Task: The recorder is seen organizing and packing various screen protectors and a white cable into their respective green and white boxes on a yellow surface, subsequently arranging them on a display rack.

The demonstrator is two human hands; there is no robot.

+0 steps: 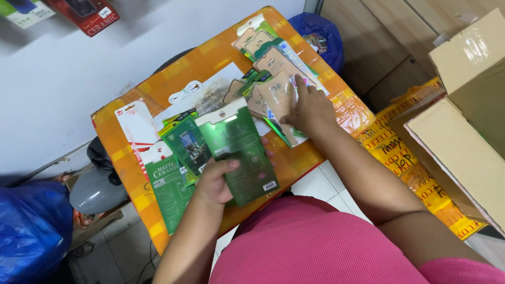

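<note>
Gripping a green packet [239,152] by its near left edge, the left hand [215,181] holds it over the orange worktop [131,173]. Farther right, the right hand [310,108] pinches a clear packet [276,97] above the tan packets [279,60].

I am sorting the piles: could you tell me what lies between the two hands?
In the head view, only a bare strip of orange checked surface separates the left hand, holding a green flat packet, from the right hand.
</note>
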